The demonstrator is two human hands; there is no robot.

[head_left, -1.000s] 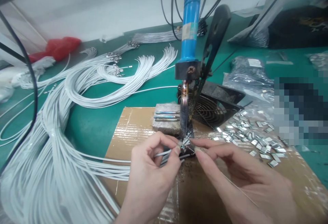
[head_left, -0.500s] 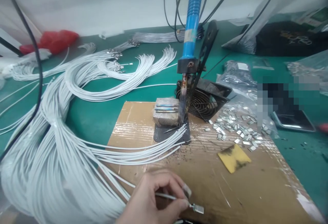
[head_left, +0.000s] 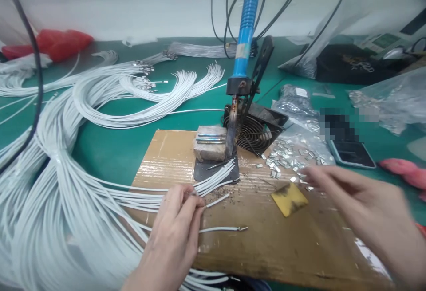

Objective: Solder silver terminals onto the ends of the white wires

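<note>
My left hand (head_left: pixel 176 229) is closed in a pinch on a white cable (head_left: pixel 218 201), whose end sticks out to the right past the fingertips. Just above it, several more white cable ends (head_left: pixel 216 178) fan out over a dark plate. Below the fingers lies a cable with a small metal tip (head_left: pixel 241 229). On the right, my right hand (head_left: pixel 369 211) reaches in, slightly blurred, its fingertips drawn together at the edge of a scatter of small flat metal connectors (head_left: pixel 278 160). Whatever is between those fingertips cannot be made out.
A blue-handled soldering iron (head_left: pixel 246 33) stands clamped, pointing down beside a metal block (head_left: pixel 209 144). A small fan (head_left: pixel 258 133) sits behind it. A yellow sponge (head_left: pixel 288 200) lies on the cardboard (head_left: pixel 253 251). Thick white cable bundles (head_left: pixel 60 184) fill the left; a phone (head_left: pixel 354 153) lies right.
My left hand has left the connector-ended cable it held low down, moved up and left, and now pinches another cable. My right hand has come into view. The camera view has shifted.
</note>
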